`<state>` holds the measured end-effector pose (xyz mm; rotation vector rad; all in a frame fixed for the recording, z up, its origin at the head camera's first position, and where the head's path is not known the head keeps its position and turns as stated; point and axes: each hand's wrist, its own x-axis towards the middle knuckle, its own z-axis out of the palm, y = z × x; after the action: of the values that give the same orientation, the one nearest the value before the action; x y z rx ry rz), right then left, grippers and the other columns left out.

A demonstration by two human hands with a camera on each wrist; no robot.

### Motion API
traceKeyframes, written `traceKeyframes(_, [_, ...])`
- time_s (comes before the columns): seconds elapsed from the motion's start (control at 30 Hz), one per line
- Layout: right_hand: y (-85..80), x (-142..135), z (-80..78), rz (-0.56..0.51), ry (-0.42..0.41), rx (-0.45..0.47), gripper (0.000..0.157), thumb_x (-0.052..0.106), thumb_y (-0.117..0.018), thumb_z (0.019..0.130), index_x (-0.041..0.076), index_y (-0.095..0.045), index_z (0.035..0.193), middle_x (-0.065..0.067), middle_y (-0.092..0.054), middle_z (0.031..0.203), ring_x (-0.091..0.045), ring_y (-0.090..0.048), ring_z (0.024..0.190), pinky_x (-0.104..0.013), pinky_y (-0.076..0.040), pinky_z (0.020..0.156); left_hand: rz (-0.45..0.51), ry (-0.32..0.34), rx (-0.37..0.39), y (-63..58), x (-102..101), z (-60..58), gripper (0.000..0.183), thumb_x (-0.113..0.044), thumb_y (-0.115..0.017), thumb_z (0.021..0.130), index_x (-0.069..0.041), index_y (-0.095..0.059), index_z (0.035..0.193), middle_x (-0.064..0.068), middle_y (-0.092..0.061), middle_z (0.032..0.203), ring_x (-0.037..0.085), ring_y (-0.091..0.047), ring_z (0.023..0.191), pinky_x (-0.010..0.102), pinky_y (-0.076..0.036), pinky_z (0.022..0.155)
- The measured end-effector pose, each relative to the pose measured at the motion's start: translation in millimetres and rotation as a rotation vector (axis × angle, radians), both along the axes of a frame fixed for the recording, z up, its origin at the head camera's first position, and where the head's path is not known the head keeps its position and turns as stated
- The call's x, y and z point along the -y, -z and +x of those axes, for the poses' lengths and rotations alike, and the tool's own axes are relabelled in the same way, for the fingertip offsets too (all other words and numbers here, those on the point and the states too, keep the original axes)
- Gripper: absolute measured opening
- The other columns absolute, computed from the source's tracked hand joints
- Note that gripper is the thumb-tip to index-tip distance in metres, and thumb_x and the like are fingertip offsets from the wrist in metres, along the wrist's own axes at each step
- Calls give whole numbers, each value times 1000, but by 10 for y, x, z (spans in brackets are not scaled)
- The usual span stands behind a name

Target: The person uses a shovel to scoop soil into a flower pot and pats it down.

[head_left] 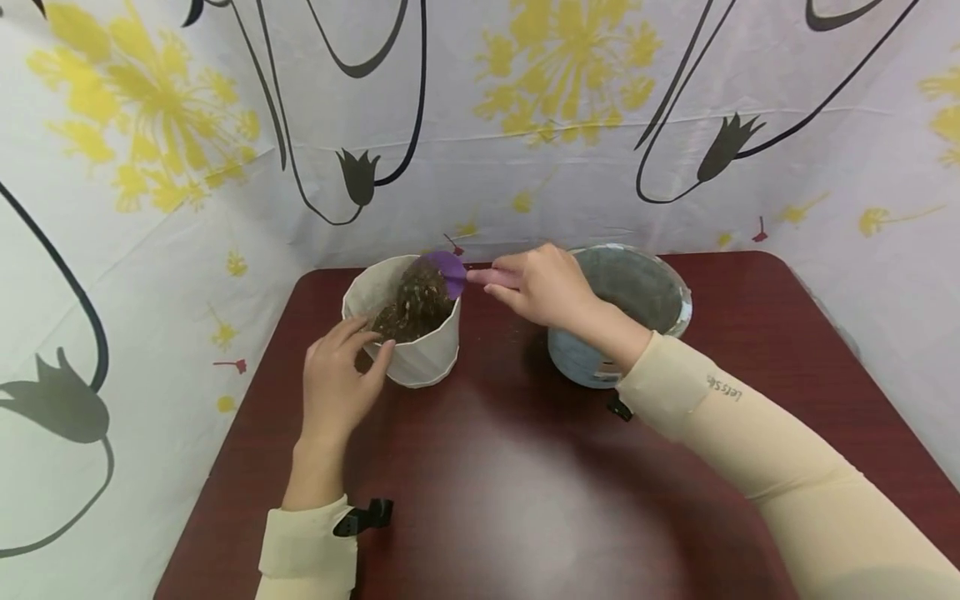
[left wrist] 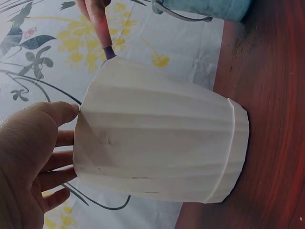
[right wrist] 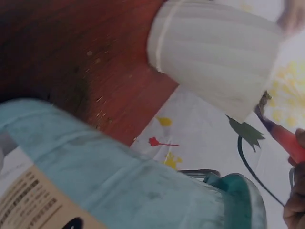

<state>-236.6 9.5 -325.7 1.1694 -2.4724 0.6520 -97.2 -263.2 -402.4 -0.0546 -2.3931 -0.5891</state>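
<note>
A white fluted flower pot [head_left: 420,360] with dark soil [head_left: 397,323] in it stands at the table's back left. My left hand [head_left: 341,379] holds its near left rim, with the fingers over the edge; the left wrist view shows the thumb [left wrist: 64,112] at the rim. My right hand [head_left: 551,287] grips the pink handle [head_left: 495,277] of a small garden trowel. The trowel's purple blade [head_left: 448,271] is tilted over the pot's right rim, with a mass of soil [head_left: 422,287] against it. In the right wrist view the handle [right wrist: 288,143] is partly cut off.
A blue-grey bucket [head_left: 581,358] stands right of the pot, under my right forearm; its label [right wrist: 43,200] and handle show in the right wrist view. Soil crumbs [right wrist: 100,112] lie on the dark red table [head_left: 480,467]. A flower-patterned sheet [head_left: 480,192] hangs behind.
</note>
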Motion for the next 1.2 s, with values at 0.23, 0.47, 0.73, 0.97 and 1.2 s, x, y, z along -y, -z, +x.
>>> traceKeyframes(0.23, [126, 24, 25, -60, -70, -391, 25, 21, -79, 88, 12, -58, 79, -2, -48, 58, -30, -55, 48, -39, -37, 38, 7, 8, -19, 28, 21, 3, 28, -26, -77, 90, 1, -77, 99, 19, -69, 123, 36, -62, 119, 57, -43, 101])
traceKeyframes(0.47, [14, -146, 57, -106, -27, -237, 13, 27, -77, 90, 14, -73, 92, -2, -70, 71, -30, -63, 59, -45, -46, 46, 1, 19, -58, 51, -15, -54, 29, -26, -77, 89, 1, -77, 100, 18, -71, 120, 36, -63, 118, 59, -44, 97])
traceKeyframes(0.73, [-155, -560, 72, -145, 65, -82, 25, 29, -77, 88, 10, -80, 105, -7, -78, 92, -34, -71, 73, -49, -53, 65, 5, 73, -74, 36, -152, -147, 31, -26, -75, 90, 0, -76, 106, 18, -71, 117, 38, -62, 119, 59, -41, 98])
traceKeyframes(0.97, [-158, -1040, 43, -180, 114, -82, 21, 21, -79, 85, 9, -81, 102, -8, -78, 91, -35, -73, 77, -48, -52, 68, -10, 126, -82, -1, -379, -273, 30, -26, -75, 90, -2, -76, 106, 16, -72, 117, 37, -62, 120, 58, -41, 101])
traceKeyframes(1.2, [-168, -1390, 86, -188, 202, -12, 23, 20, -80, 85, 5, -81, 103, -12, -77, 90, -36, -74, 82, -51, -54, 75, -8, 195, -153, -33, -641, -402, 29, -24, -77, 87, -1, -77, 103, 16, -73, 114, 36, -61, 122, 54, -40, 103])
